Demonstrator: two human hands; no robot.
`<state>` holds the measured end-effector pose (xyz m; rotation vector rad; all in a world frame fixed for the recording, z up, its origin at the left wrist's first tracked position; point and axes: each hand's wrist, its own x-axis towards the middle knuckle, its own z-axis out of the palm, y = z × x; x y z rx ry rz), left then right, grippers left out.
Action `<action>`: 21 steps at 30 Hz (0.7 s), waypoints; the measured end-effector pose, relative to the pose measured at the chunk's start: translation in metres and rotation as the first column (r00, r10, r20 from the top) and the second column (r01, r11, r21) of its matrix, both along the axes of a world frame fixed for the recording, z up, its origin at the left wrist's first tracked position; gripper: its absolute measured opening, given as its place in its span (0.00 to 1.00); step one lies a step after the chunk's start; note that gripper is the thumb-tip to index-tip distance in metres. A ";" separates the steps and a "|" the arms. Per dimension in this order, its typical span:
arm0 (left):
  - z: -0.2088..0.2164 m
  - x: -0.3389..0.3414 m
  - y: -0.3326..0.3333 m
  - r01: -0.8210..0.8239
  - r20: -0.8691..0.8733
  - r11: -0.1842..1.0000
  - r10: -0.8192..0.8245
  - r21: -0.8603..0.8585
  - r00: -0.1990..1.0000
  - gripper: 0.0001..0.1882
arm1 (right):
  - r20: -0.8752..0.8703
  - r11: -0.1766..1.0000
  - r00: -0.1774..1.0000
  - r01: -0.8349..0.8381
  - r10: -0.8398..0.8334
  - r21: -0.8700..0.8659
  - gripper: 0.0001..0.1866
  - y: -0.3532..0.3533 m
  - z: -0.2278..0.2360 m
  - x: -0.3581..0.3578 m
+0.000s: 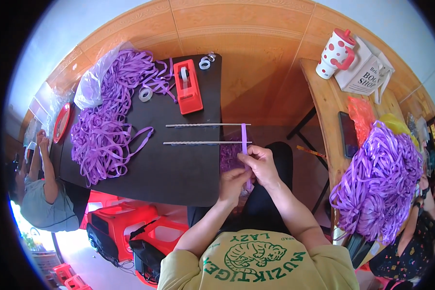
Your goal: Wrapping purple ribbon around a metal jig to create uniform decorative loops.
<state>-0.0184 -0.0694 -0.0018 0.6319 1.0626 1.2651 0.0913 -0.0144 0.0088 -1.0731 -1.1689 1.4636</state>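
Two thin, pale rods, the far one (203,125) and the near one (203,143), lie side by side on the dark table and stick out past its right edge. A purple ribbon (244,133) spans their protruding ends and runs down toward me. My right hand (262,166) is closed, pinching the ribbon just below the near rod. Close beside it, my left hand (235,183) is also closed, its fingertips meeting at the ribbon's lower part. My fingers partly hide the ribbon where they grip it.
On the dark table (179,169) are a heap of purple ribbon (101,145), a red tape dispenser (188,89) and tape rolls (145,94). A wooden table (319,92) on the right bears a dotted tumbler (334,53), a phone (346,134) and more ribbon (379,179). Red stools (111,217) stand below; other people sit left and right.
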 end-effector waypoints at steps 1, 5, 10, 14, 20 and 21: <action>-0.003 -0.003 -0.007 0.058 -0.020 0.997 -0.059 -0.048 0.998 0.05 | 0.002 1.000 1.000 -0.003 0.003 -0.009 0.05 0.001 -0.002 0.000; -0.009 -0.012 -0.021 0.182 0.043 0.961 -0.177 -0.210 0.983 0.07 | -0.134 0.996 0.991 -0.020 0.008 -0.086 0.05 0.005 -0.011 -0.001; -0.013 -0.016 -0.030 0.179 -0.058 0.958 -0.197 -0.225 0.979 0.06 | -0.230 0.991 0.973 -0.049 0.020 -0.124 0.04 0.003 -0.010 -0.003; -0.012 -0.016 -0.034 0.155 -0.065 0.968 -0.171 -0.199 0.983 0.06 | -0.242 0.985 0.970 -0.031 -0.011 -0.171 0.05 0.000 -0.001 -0.006; -0.002 -0.018 -0.039 0.136 0.019 0.978 -0.135 -0.158 0.991 0.06 | -0.236 0.977 0.972 -0.046 -0.004 -0.206 0.06 -0.005 0.003 -0.004; -0.001 -0.018 -0.040 0.137 0.020 0.978 -0.136 -0.158 0.991 0.06 | -0.190 0.986 0.981 0.009 -0.041 -0.165 0.04 -0.005 0.001 -0.004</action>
